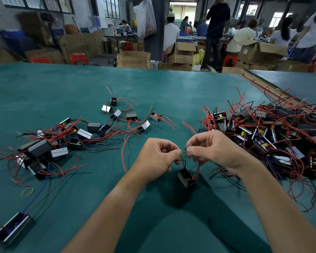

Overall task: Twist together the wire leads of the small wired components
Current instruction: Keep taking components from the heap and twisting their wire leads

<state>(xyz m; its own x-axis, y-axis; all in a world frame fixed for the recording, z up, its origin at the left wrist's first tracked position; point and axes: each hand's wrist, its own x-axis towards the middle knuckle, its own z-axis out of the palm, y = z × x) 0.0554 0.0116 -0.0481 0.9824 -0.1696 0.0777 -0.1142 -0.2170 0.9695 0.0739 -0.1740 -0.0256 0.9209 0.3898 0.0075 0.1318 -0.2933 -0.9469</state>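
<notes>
A small black boxed component [186, 178] with a yellow part inside hangs just above the green table [171, 92], held up by its leads. My left hand [157, 157] pinches its thin black leads [182, 162] between thumb and forefinger. My right hand [213, 150] pinches the same lead tips from the other side, and the component's red leads [197, 170] run up under its fingers. The fingertips of both hands nearly touch above the component.
A dense heap of like components with red and black wires [266, 136] lies to the right. A looser scatter [66, 139] lies to the left and middle. A longer metal-cased unit [11, 229] and a yellow rubber band [27, 191] sit near left. People work at benches beyond.
</notes>
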